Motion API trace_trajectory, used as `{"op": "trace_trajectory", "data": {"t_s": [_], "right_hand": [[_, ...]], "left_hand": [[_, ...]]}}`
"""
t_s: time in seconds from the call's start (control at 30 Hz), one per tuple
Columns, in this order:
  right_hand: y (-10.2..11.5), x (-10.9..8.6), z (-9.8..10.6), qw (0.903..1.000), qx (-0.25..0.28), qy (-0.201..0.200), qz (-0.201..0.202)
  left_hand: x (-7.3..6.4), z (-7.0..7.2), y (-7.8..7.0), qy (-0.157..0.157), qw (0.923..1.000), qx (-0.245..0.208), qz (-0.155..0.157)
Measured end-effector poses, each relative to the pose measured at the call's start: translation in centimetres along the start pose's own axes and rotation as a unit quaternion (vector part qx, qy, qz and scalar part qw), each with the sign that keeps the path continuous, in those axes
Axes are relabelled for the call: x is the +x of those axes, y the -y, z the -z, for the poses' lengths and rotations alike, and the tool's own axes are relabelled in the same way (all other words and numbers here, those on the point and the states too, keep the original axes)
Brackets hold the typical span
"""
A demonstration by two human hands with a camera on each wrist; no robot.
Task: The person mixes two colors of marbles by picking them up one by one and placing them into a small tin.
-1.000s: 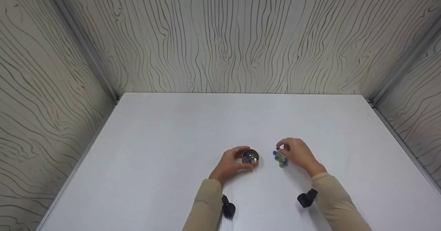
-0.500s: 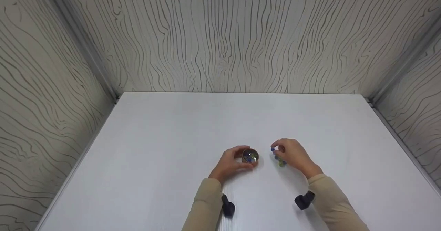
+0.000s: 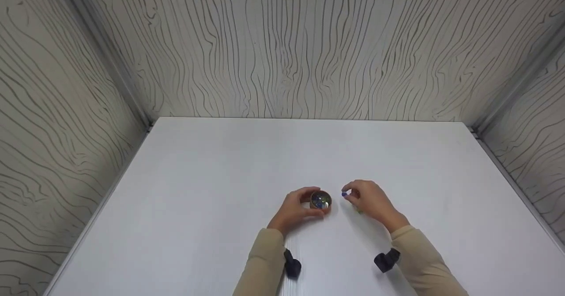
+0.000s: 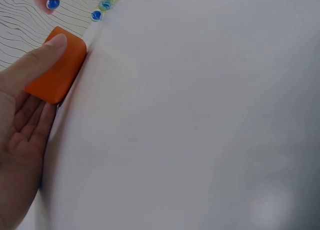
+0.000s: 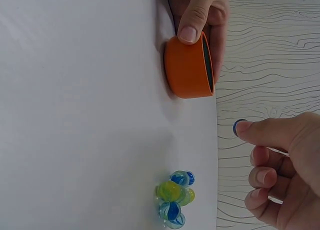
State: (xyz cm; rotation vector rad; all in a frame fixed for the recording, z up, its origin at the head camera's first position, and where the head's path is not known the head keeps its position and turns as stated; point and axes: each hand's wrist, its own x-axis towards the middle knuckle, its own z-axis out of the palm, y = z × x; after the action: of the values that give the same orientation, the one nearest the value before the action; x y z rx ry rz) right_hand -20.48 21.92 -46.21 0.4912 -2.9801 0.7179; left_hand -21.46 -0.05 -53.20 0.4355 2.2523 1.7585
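Note:
My left hand (image 3: 295, 211) grips a small orange cup (image 5: 187, 72) by its sides, and the cup stands upright on the white table. From the head view, several blue and green marbles show down inside its dark interior. My right hand (image 3: 373, 202) pinches one blue marble (image 4: 53, 3) between thumb and forefinger, just to the right of the cup and raised above the tabletop. Below this hand lies a cluster of blue and yellow-green glass marbles (image 5: 170, 191), mostly hidden by the hand in the head view.
The white table (image 3: 212, 168) reaches back to a wall (image 3: 282, 49) with a wood-grain line pattern. Similar panels rise at left and right. Black wrist cameras (image 3: 293, 267) hang from both sleeves, close over the table.
My right hand has picked a blue marble from the cluster and carried it left toward the cup. The left hand and the cup have stayed in place.

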Motion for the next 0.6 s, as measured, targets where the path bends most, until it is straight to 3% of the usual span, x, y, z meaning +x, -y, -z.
{"op": "trace_trajectory", "data": {"t_s": [0.6], "right_hand": [[0.98, -0.18, -0.85, 0.9998, 0.005, -0.005, 0.019]], "left_hand": [[0.05, 0.07, 0.07, 0.002, 0.9997, 0.022, -0.009]]}}
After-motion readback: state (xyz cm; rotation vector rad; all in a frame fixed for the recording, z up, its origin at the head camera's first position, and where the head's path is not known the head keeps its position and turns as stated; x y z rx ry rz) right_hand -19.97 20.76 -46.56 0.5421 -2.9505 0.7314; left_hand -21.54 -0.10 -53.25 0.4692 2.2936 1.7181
